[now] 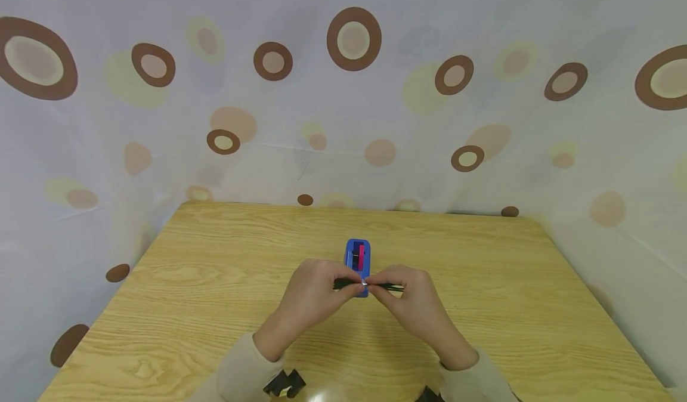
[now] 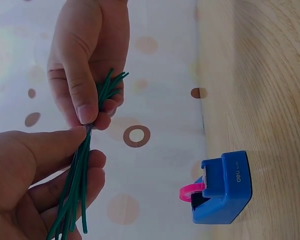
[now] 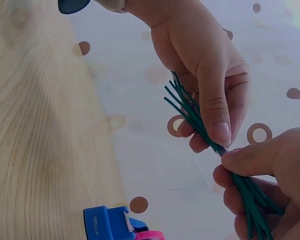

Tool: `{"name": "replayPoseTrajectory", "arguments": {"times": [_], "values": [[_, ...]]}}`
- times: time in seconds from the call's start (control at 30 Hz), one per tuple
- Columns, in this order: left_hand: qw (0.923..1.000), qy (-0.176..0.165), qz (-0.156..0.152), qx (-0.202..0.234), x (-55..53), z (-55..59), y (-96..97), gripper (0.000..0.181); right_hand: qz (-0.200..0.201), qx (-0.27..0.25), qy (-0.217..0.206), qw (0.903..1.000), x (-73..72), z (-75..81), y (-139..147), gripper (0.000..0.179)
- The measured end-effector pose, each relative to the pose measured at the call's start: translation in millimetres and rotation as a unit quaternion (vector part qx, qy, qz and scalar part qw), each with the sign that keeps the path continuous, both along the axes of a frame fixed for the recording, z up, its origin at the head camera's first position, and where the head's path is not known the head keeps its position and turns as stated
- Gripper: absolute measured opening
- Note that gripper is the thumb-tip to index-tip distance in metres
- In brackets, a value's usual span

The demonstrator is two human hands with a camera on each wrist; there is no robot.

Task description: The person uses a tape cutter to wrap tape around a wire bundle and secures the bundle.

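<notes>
Both hands hold a bundle of thin green strands (image 2: 79, 180) sideways in front of the body, above the table. My left hand (image 1: 311, 291) pinches one side of it near the middle, thumb against fingers. From the other side my right hand (image 1: 413, 297) pinches it, its fingertips meeting the left ones. Between the thumbs, a small shiny strip like clear tape (image 1: 364, 281) lies at the bundle's middle. The strand ends fan out past both hands. Just beyond the hands stands a blue tape dispenser (image 1: 358, 275) with a pink hub (image 1: 362, 251), partly hidden by them.
The wooden table (image 1: 214, 283) reaches back to a pale curtain (image 1: 333, 104) printed with brown ovals and circles. The curtain also hangs along both sides of the table. Light sleeves (image 1: 241, 366) with black wrist straps (image 1: 284, 384) cover the forearms.
</notes>
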State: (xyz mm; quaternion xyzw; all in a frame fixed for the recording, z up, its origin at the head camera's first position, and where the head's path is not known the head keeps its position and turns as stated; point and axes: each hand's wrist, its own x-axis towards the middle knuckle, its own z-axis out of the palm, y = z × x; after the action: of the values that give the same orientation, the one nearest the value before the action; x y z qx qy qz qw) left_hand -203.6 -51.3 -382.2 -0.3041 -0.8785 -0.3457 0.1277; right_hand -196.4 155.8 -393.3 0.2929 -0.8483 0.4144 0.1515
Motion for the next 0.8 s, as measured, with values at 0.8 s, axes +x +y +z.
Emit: {"name": "replayPoseTrajectory", "arguments": {"times": [0.8], "values": [[0.9884, 0.146, 0.023, -0.036, 5.7, 3.6, -1.7, 0.011, -0.002, -0.022, -0.021, 0.9995, 6.4, 9.2, -2.3, 0.016]]}}
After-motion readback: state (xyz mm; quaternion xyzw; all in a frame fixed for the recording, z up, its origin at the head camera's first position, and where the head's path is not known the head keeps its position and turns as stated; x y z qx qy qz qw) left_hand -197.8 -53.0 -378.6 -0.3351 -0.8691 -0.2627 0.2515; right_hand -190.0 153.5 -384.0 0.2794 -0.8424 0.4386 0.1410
